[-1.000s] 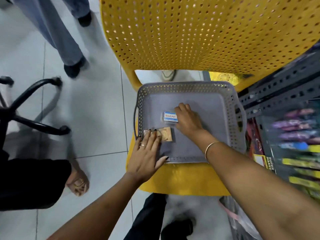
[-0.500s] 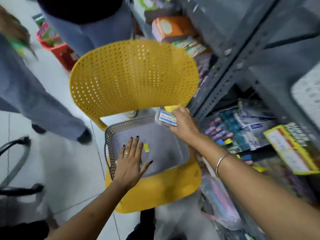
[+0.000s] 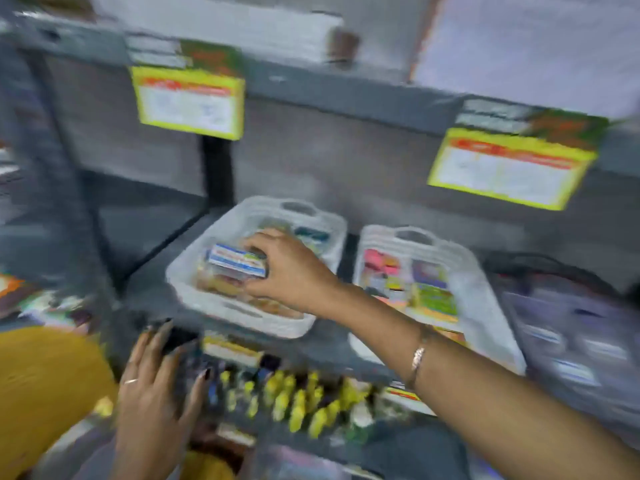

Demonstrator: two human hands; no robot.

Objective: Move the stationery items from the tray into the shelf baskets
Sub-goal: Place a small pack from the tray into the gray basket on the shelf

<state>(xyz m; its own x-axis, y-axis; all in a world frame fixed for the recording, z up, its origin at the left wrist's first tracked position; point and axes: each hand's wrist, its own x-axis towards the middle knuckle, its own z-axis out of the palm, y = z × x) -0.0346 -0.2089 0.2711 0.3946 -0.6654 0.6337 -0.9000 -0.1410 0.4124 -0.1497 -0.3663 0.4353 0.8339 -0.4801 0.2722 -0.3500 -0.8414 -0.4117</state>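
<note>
The view is blurred by motion. My right hand [image 3: 289,271] is shut on a small blue-and-white box [image 3: 236,262], held just above the contents of the left white basket [image 3: 194,292] on the grey shelf [image 3: 145,289]. A second white basket [image 3: 485,296] with colourful packets stands to its right. Lower left, my left hand [image 3: 156,400] hovers open with fingers spread, in front of the shelf's edge, and holds nothing. The grey tray is out of view.
A yellow chair [image 3: 45,382] shows at the lower left. Below the shelf edge is a row of yellow-capped items [image 3: 298,400]. Yellow-bordered cards [image 3: 188,102] hang from the shelf above. Dark packets [image 3: 571,341] lie at the right.
The view swung up from the chair and tray to the shelf. My right hand carried the blue-and-white box from over the tray to the left basket. My left hand left the tray.
</note>
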